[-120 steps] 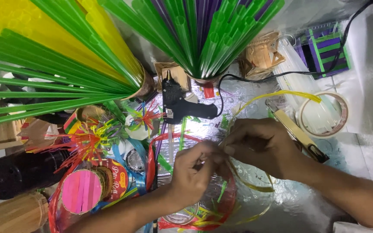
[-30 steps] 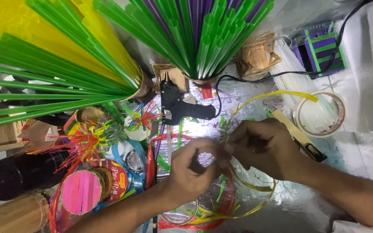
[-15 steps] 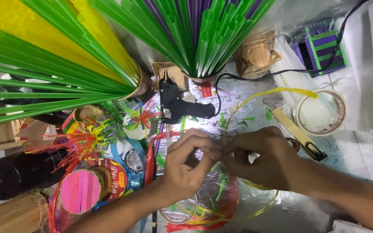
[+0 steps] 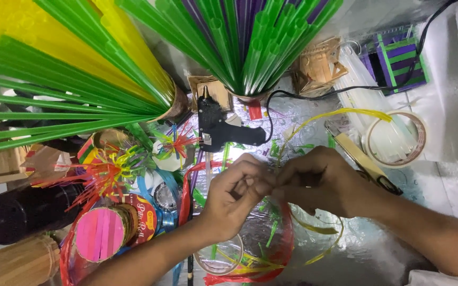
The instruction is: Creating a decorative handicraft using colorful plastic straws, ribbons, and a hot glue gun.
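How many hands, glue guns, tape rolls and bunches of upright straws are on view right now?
Hands: 2, the left hand and right hand
Glue gun: 1
Tape roll: 1
Straw bunches: 2, one yellow-green, one green-purple
Total: 6

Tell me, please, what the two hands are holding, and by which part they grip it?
The left hand and right hand pinch something small between their meeting fingertips. What it is, and whether the thin yellow strip runs into that pinch, cannot be told.

glue gun [image 4: 223,130] behind hands [image 4: 276,185]
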